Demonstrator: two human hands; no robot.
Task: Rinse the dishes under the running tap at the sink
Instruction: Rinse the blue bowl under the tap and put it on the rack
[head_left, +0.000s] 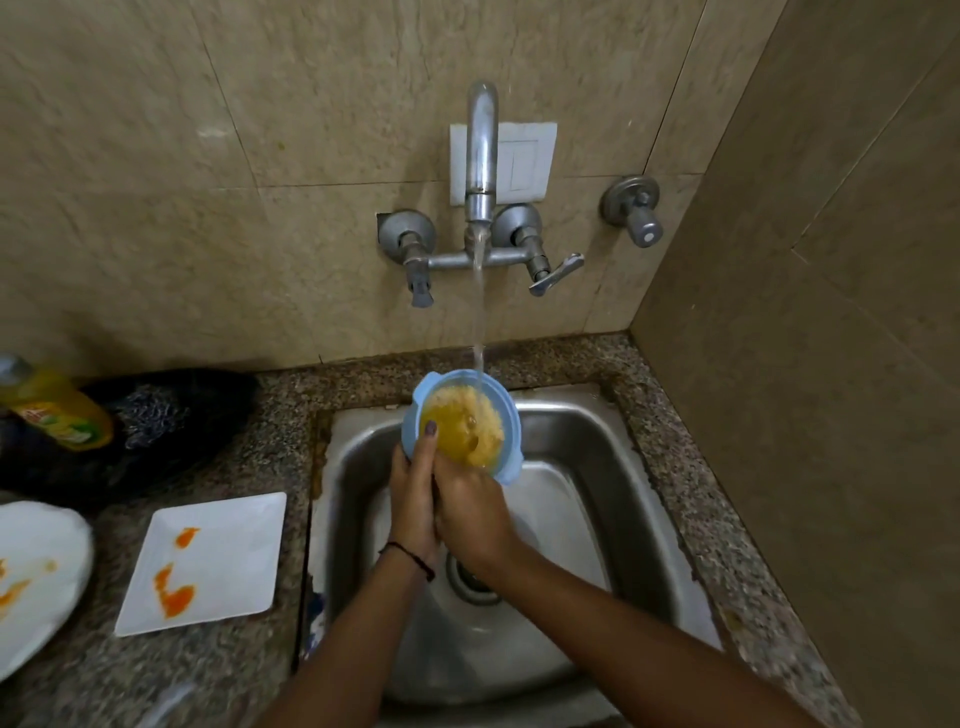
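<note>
The bowl (511, 431), pale blue, is held up over the far end of the sink (597, 467), tilted toward me and full of foamy yellow water. My left hand (413, 488) grips it at its 8 o'clock edge, thumb (430, 428) hooked over the rim and the fingers out of sight behind the wall. My right hand (470, 512) meets it at 6 o'clock, pressed against the left; its fingers go over the rim into the yellow water, and I cannot tell whether they curl or lie straight. From the tap (482, 150) at 12 o'clock the stream (479, 312) falls into the bowl's far side. On the counter (675, 415) at 8 o'clock lies a square plate (208, 561) with orange smears, and a round plate (36, 571) just beyond it at the frame's edge. At 9 o'clock a yellow bottle (57, 410) leans on a dark cloth (171, 415).
</note>
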